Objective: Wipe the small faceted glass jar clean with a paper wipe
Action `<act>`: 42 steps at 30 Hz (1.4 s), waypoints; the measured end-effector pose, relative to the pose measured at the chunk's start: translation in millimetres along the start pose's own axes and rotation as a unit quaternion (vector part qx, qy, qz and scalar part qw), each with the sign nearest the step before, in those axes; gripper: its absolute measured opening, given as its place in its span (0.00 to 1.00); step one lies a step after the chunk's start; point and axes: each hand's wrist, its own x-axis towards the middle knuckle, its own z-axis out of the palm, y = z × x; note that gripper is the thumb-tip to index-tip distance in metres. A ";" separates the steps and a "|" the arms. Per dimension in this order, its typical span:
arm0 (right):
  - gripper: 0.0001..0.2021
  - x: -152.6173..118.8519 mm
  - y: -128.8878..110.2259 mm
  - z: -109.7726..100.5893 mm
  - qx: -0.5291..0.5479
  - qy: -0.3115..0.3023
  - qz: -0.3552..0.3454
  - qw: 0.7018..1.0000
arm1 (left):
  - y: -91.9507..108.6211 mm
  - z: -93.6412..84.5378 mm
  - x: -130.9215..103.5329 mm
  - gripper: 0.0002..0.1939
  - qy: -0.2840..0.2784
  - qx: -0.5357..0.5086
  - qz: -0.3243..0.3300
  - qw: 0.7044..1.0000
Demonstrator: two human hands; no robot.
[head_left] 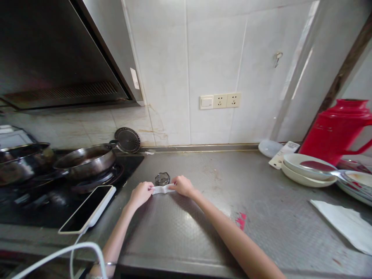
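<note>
A strip of white tissue [163, 189] stretches between my two hands, low over the metal counter [186, 228]. My left hand [142, 193] pinches its left end with the fingers closed. The right end is pinched by my right hand [182, 186], fingers also closed. Just behind the strip, between the hands, a small dark glass dish [162, 178] with a wavy rim sits on the counter. The strip hides part of its front edge.
A phone [87, 209] with a white cable lies beside the stove [29, 205], which bears two metal pans. Stacked plates [308, 166], a red thermos [334, 131] and a white paper sheet [343, 223] are at the right.
</note>
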 end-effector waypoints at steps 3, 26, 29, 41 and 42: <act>0.11 3.8 -1.8 3.5 -0.009 0.006 0.003 1.000 | -9.6 4.6 1.6 0.15 0.025 0.004 -0.011 1.000; 0.46 21.5 16.6 9.4 0.002 0.005 -0.056 0.998 | -29.5 46.8 44.6 0.48 0.058 -0.166 0.044 0.983; 0.58 31.7 18.5 16.4 0.028 -0.022 -0.060 0.998 | -24.6 42.9 46.3 0.48 0.058 -0.148 0.049 0.986; 0.46 49.8 20.7 22.8 0.077 -0.030 -0.084 0.993 | -22.3 31.9 47.5 0.39 -0.003 -0.228 0.092 0.969; 0.45 50.7 21.0 23.0 0.077 -0.028 -0.083 0.993 | -24.0 32.2 48.8 0.38 -0.006 -0.230 0.099 0.968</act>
